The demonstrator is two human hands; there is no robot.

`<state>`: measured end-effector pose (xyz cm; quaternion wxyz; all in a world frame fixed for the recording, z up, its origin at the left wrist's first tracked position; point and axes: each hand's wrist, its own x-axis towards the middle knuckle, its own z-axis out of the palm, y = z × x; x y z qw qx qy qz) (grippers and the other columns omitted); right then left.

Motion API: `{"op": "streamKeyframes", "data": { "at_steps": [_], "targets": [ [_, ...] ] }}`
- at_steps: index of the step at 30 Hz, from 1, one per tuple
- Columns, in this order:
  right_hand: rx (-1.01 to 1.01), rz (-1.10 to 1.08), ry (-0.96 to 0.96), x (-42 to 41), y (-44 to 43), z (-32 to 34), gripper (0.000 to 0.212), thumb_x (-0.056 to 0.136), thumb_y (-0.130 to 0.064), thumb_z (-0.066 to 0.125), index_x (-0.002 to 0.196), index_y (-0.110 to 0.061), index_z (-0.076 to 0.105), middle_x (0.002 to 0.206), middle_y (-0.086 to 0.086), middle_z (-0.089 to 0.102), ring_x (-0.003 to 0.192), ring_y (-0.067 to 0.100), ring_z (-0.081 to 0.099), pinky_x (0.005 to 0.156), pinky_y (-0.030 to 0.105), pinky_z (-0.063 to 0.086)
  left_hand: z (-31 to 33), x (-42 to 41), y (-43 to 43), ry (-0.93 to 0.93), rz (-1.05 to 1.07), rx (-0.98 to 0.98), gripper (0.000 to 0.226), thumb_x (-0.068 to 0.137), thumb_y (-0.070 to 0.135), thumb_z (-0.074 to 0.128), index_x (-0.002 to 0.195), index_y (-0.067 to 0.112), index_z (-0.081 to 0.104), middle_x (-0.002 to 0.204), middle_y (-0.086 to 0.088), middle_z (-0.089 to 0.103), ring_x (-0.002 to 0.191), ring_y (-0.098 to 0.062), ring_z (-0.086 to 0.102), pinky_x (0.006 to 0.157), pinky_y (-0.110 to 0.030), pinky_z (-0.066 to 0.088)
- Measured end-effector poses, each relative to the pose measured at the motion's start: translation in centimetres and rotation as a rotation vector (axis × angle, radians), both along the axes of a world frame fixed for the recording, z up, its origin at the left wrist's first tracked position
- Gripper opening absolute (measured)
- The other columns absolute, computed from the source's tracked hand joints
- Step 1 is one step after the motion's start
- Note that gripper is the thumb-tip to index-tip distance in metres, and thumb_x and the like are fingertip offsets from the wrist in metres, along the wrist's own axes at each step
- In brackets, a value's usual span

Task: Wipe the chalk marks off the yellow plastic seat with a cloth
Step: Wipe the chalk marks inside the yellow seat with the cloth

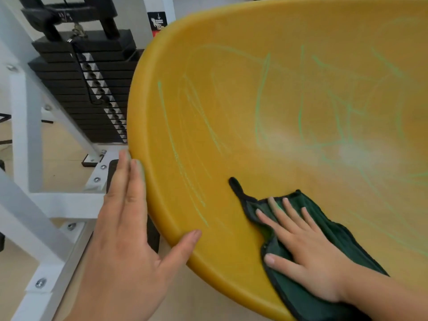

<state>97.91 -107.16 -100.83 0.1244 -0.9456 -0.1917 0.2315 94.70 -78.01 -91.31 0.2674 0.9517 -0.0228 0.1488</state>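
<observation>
A large yellow plastic seat [231,112] fills the right and middle of the head view. Green chalk marks [301,107] cross its surface, with pale smeared patches near the middle. My right hand [305,249] lies flat, fingers spread, pressing a dark green cloth [324,223] onto the lower part of the seat. A black loop of the cloth sticks out up and to the left. My left hand [125,239] rests against the seat's left rim, fingers along the outer edge and thumb on the inner side.
A black weight stack [92,89] in a white metal frame [25,135] stands close to the left of the seat. White frame bars with bolts run along the floor under my left hand. The floor is light wood.
</observation>
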Motion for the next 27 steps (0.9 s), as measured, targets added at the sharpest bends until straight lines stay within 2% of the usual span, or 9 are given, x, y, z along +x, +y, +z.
{"op": "streamKeyframes", "data": {
  "at_steps": [4,6,9,12,17,19,22,25,27],
  "targets": [
    [-0.193,-0.248,-0.151,6.2,-2.9,-2.3,0.101,0.061,-0.104,-0.012,0.147,-0.057,-0.033,0.167,-0.006,-0.033,0.152,0.028,-0.033,0.125,0.058,-0.009,-0.1,-0.1,0.2,-0.013,-0.011,-0.003,0.111,0.065,0.077,0.051,0.149,0.047,-0.014,0.159,0.030,-0.013,0.143,0.013,-0.008,0.112,-0.011,0.002],
    [-0.152,-0.407,-0.193,9.9,-1.6,-2.8,0.106,0.064,-0.104,-0.009,0.154,-0.052,-0.024,0.170,0.000,-0.025,0.156,0.035,-0.023,0.124,0.064,-0.006,-0.2,-0.2,0.1,-0.025,-0.015,-0.004,0.110,0.065,0.078,0.051,0.148,0.048,-0.014,0.158,0.032,-0.014,0.143,0.014,-0.008,0.111,-0.018,0.006],
    [-0.032,-0.535,-0.209,12.7,3.4,-2.0,0.107,0.070,-0.099,-0.006,0.160,-0.042,-0.017,0.171,0.007,-0.019,0.156,0.042,-0.018,0.122,0.069,-0.005,-0.2,-0.4,-0.1,-0.045,-0.023,-0.017,0.111,0.066,0.076,0.056,0.146,0.051,-0.016,0.156,0.035,-0.016,0.142,0.015,-0.009,0.109,-0.011,0.002],
    [0.193,-0.393,-0.224,10.8,9.0,-0.6,0.103,0.073,-0.093,-0.006,0.160,-0.041,-0.016,0.171,0.002,-0.021,0.156,0.036,-0.021,0.123,0.064,-0.009,-0.2,-0.3,-0.3,-0.048,-0.018,-0.013,0.108,0.069,0.073,0.057,0.143,0.054,-0.019,0.156,0.035,-0.017,0.141,0.016,-0.011,0.108,-0.010,0.002],
    [0.351,0.043,-0.143,2.5,8.3,0.8,0.084,0.083,-0.091,0.006,0.154,-0.054,-0.020,0.164,-0.017,-0.035,0.150,0.013,-0.037,0.125,0.046,-0.018,-0.8,-0.1,-0.1,-0.102,-0.036,0.036,0.094,0.085,0.065,0.045,0.158,0.025,0.002,0.165,0.012,-0.005,0.148,0.001,-0.003,0.115,-0.011,0.002],
    [0.290,0.135,-0.078,0.7,5.1,0.6,0.077,0.088,-0.086,0.012,0.153,-0.058,-0.020,0.161,-0.025,-0.037,0.149,0.007,-0.038,0.122,0.043,-0.021,-0.9,-0.1,-0.3,-0.117,-0.036,0.023,0.094,0.084,0.066,0.044,0.157,0.031,-0.003,0.164,0.015,-0.008,0.148,0.002,-0.005,0.117,-0.024,0.008],
    [0.029,0.108,-0.127,2.5,0.0,-1.0,0.082,0.075,-0.098,-0.004,0.146,-0.065,-0.027,0.159,-0.026,-0.039,0.149,0.013,-0.040,0.124,0.055,-0.016,-0.9,0.0,-0.2,-0.121,-0.051,0.026,0.090,0.085,0.067,0.041,0.154,0.036,-0.008,0.163,0.017,-0.010,0.148,0.002,-0.006,0.114,-0.032,0.012],
    [-0.137,-0.153,-0.218,7.8,-3.0,-2.6,0.092,0.062,-0.104,-0.012,0.144,-0.064,-0.029,0.166,-0.015,-0.031,0.153,0.026,-0.031,0.123,0.066,-0.006,-1.0,0.0,0.1,-0.114,-0.057,0.005,0.089,0.088,0.065,0.040,0.156,0.031,-0.005,0.164,0.014,-0.010,0.150,-0.003,-0.004,0.118,-0.021,0.008],
    [-0.139,-0.351,-0.243,11.2,-2.4,-2.8,0.098,0.066,-0.103,-0.008,0.151,-0.058,-0.023,0.170,-0.007,-0.025,0.156,0.032,-0.025,0.122,0.068,-0.007,-1.2,0.0,-0.1,-0.116,-0.046,0.007,0.091,0.088,0.063,0.042,0.156,0.029,-0.006,0.164,0.015,-0.012,0.150,-0.004,-0.005,0.119,-0.027,0.009]
  ]
}}
